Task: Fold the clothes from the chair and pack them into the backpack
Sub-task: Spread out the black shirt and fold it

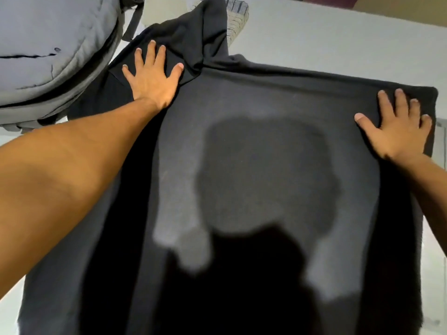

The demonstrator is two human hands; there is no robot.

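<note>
On the white surface (338, 44), a black garment (254, 153) lies spread flat and fills most of the view, running from the near edge up to a straight far edge on the right and a bunched, creased part at the upper left. A dark shadow of the person falls across its middle and lower area. The grey backpack (48, 44) sits at the upper left, just beside the garment's left edge, with a dark strap (131, 22) hanging at its right side; whether it touches the cloth cannot be determined. A striped fabric item (238, 18) shows behind the bunched part at the top. The left hand (151, 77) rests palm down on the garment's upper left area, next to the creased folds, fingers straight and spread apart, thumb out to the right. The right hand (399, 126) rests palm down on the garment's far right corner, fingers extended and slightly apart, fingertips near the cloth's edge, thumb out to the left.
</note>
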